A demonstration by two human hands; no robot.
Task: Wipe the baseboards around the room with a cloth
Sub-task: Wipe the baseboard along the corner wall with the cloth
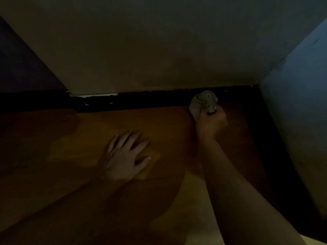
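Observation:
The scene is dim. A dark baseboard [141, 100] runs along the foot of a pale wall, with chipped light spots on its left part. My right hand [211, 123] grips a bunched greyish cloth [203, 101], and the cloth is pressed against the baseboard near the right corner. My left hand [126, 156] lies flat on the brown wooden floor [168, 131], fingers spread, well short of the baseboard.
A blue wall or panel [297, 103] closes the right side, with a dark strip along its foot. At the left a darker wall section [23, 68] meets the pale wall [159, 41] at a corner. A lighter patch of floor lies near the bottom.

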